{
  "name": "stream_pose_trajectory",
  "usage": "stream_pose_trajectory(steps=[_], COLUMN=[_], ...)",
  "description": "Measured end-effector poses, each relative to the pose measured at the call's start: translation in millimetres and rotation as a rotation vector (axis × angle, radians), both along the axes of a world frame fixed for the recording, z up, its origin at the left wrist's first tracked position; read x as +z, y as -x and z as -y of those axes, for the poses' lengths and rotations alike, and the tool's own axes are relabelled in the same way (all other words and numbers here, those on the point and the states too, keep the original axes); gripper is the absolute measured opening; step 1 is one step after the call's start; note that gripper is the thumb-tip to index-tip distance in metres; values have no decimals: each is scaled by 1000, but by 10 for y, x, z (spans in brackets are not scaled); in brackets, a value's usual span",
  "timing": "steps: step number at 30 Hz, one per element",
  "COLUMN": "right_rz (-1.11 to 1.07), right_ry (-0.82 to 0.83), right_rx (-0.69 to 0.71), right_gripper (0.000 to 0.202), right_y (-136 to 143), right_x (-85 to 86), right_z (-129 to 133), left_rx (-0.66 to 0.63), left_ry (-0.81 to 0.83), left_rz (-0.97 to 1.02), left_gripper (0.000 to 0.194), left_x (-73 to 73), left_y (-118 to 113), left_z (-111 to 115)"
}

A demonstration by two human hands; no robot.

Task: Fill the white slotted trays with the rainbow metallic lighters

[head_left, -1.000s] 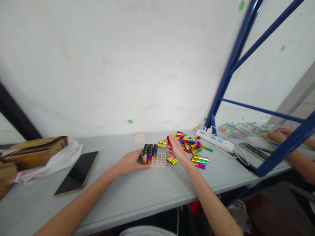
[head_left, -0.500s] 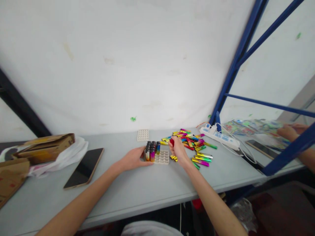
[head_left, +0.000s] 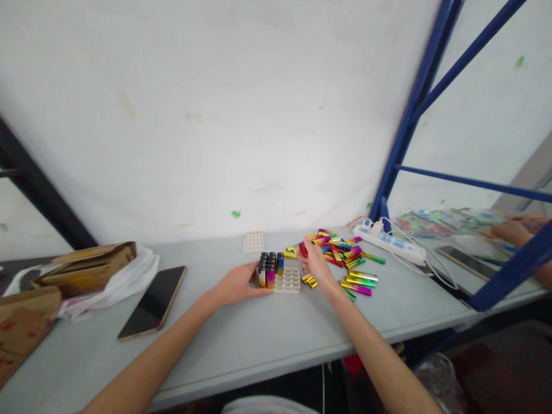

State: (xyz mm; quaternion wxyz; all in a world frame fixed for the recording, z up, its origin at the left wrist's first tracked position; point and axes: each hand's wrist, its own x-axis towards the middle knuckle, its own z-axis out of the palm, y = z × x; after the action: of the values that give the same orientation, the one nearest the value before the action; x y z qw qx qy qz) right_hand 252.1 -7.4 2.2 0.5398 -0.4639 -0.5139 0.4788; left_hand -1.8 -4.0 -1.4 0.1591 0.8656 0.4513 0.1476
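Observation:
My left hand [head_left: 236,284] is wrapped round the left end of a cream-coloured tray [head_left: 290,282] with round pockets, its thumb in front and its fingers partly hidden behind. Several shiny lighters [head_left: 269,277] with black tops stand upright in the tray's left part, against that hand; the pockets at the right are bare. My right hand [head_left: 315,267], just right of the tray, is closed on a red lighter [head_left: 303,249] that points up. Beyond it lies a loose heap of metallic lighters [head_left: 352,265] in gold, red, green, purple and blue.
A second pocketed tray [head_left: 253,241] lies by the wall. To the left are a phone [head_left: 153,302], a white plastic bag [head_left: 116,284] and cardboard boxes [head_left: 88,265]. A white power strip [head_left: 390,244] with cables sits right, beside a blue metal frame [head_left: 399,146]. Another person's hand [head_left: 513,231] shows beyond.
The view has shifted slightly, moving the whole scene a little right and down. My right hand still has the red lighter, now showing more clearly; my left hand stays at the tray.

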Motion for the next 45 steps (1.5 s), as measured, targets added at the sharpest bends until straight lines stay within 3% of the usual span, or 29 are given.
stream_pose_trajectory(steps=[4,8,11,15,19,31,41,45], right_rz=[50,191,290,436,500,656,816,931], right_ry=[-165,-345,-405,-414,-423,-552,-457,-472], right_rx=[-40,-103,36,200,263,214,206,161], right_gripper=[59,44,35,30,30,17,9,15], right_y=[28,-22,-87,-124,-105,-11,46,76], right_x=[21,56,123,190,152,51,71,45], right_z=[-22,-17,41,120,112,107,114,106], left_rx=[-20,-7,-22,-35,-31,-39,-20,-2], left_ry=[19,11,5,26,38,2,6,16], left_rz=[30,15,30,48,53,31,54,30], left_gripper=[65,64,65,65,66,65,61,57], left_x=[17,41,40,47,39,17,-33,-21], left_y=[-13,-20,-21,-31,-35,-22,0,-6], left_z=[16,37,37,40,38,28,-1,5])
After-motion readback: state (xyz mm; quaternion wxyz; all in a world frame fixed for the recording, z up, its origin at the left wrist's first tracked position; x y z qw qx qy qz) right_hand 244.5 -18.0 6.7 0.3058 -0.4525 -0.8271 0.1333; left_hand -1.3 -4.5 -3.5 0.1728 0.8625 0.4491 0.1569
